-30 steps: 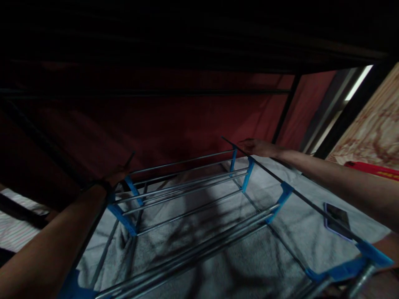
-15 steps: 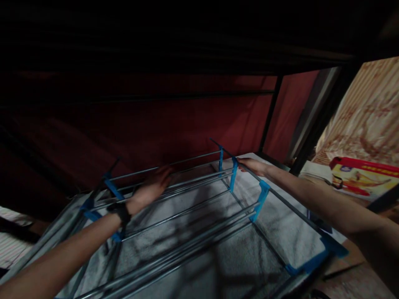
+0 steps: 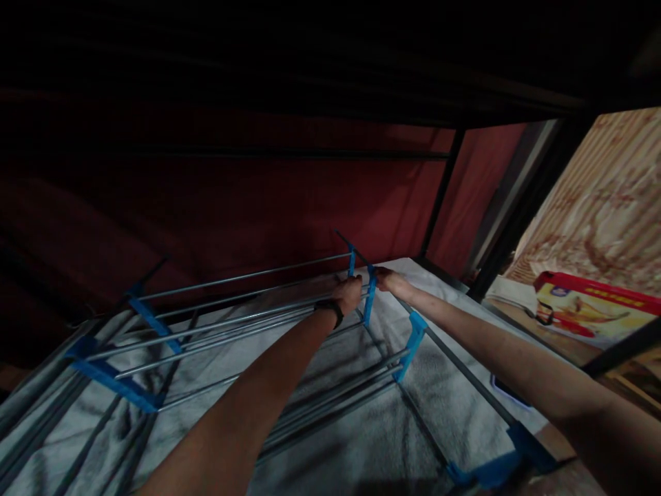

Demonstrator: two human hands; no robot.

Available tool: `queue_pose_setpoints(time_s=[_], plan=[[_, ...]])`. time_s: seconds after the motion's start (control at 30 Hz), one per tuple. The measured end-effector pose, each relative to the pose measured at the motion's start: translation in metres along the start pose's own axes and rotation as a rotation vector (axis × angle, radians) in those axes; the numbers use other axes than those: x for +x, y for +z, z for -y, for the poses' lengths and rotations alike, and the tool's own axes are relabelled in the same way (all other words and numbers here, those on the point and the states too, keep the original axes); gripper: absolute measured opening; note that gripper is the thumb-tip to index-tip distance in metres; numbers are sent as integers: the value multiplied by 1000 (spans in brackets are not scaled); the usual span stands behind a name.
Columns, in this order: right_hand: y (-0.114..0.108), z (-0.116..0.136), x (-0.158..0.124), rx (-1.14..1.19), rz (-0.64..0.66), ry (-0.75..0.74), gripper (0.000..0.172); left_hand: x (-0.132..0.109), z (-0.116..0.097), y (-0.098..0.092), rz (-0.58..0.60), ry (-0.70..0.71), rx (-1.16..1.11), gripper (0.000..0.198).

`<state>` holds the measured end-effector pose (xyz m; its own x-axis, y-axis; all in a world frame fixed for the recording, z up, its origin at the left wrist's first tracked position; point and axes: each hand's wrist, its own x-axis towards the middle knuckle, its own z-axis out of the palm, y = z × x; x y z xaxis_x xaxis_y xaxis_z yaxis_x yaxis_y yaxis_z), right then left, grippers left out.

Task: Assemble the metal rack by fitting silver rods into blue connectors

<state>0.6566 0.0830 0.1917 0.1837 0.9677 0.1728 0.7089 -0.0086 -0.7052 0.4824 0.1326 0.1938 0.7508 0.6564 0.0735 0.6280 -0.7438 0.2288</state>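
Observation:
A rack of thin metal rods [image 3: 248,271] and blue plastic brackets [image 3: 413,337] lies across grey cloth. My left hand [image 3: 348,295], with a dark band on its wrist, is closed at the right end of the rods, just left of a far blue bracket [image 3: 370,303]. Its fingertips are partly hidden. On the other side of that bracket, my right hand [image 3: 391,281] pinches it where it meets the dark side pole [image 3: 465,375]. At the left, the rods' other ends meet further blue brackets [image 3: 116,379].
Grey cloth [image 3: 444,406] covers the surface beneath the rack. A dark frame post [image 3: 516,213] rises at the right, and a dark red wall [image 3: 258,207] stands behind. Beyond the post lie a red and yellow box [image 3: 593,310] and a phone-like object [image 3: 509,390].
My left hand has moved right along the rods to the far bracket beside my right hand. The left brackets appear further left and lower, while my right hand keeps its hold.

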Motion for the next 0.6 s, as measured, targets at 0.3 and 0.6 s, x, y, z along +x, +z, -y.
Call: queue_pose_setpoints(time_s=[0.3,0.6], plan=[[4,-6,3,14,51,31,14,18,5,10,19,-23,-163,33],[3,6,0,91,32,126,10,18,1,2,-2,-44,-185,32]])
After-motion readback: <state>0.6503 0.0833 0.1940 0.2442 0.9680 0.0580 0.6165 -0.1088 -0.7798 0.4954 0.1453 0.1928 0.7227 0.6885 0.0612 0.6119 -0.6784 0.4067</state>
